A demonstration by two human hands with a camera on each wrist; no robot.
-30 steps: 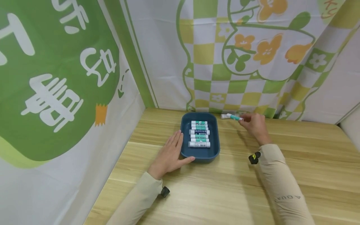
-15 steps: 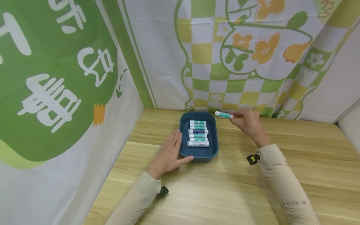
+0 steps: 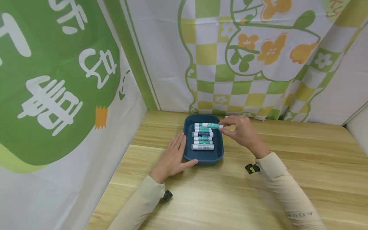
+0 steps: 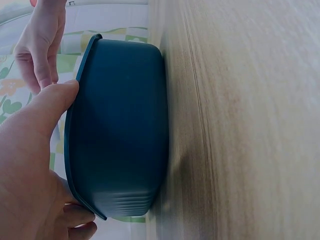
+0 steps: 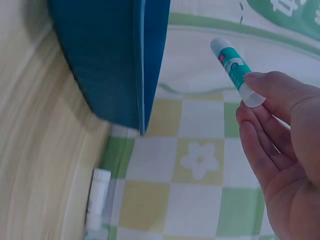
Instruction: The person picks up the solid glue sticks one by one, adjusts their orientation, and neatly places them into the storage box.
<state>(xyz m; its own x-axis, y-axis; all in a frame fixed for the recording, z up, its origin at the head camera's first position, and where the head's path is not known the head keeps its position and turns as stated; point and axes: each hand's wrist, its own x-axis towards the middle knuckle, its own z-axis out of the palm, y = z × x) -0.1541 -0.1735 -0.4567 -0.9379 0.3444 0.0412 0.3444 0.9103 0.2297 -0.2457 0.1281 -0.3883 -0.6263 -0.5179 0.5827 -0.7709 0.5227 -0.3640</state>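
My right hand (image 3: 241,131) pinches a white glue stick with a teal label (image 3: 212,126) by one end, between thumb and fingertips. The glue stick is over the far right part of a dark blue box (image 3: 205,157), and the right wrist view shows it above the rim, tilted. Inside the box several glue sticks (image 3: 203,139) lie side by side in a column, most with teal labels and one dark blue. My left hand (image 3: 170,159) rests against the box, fingers straight along its left rim and thumb (image 4: 62,95) on the front rim.
Another white glue stick (image 5: 98,197) lies on the wooden table (image 3: 302,153) at its back edge, beyond the box's right side and mostly hidden behind my right hand in the head view. A patterned cloth (image 3: 224,83) hangs along the back and left.
My right hand has lifted the glue stick from the table's back edge and carried it left and nearer, over the box. The left hand has stayed put.
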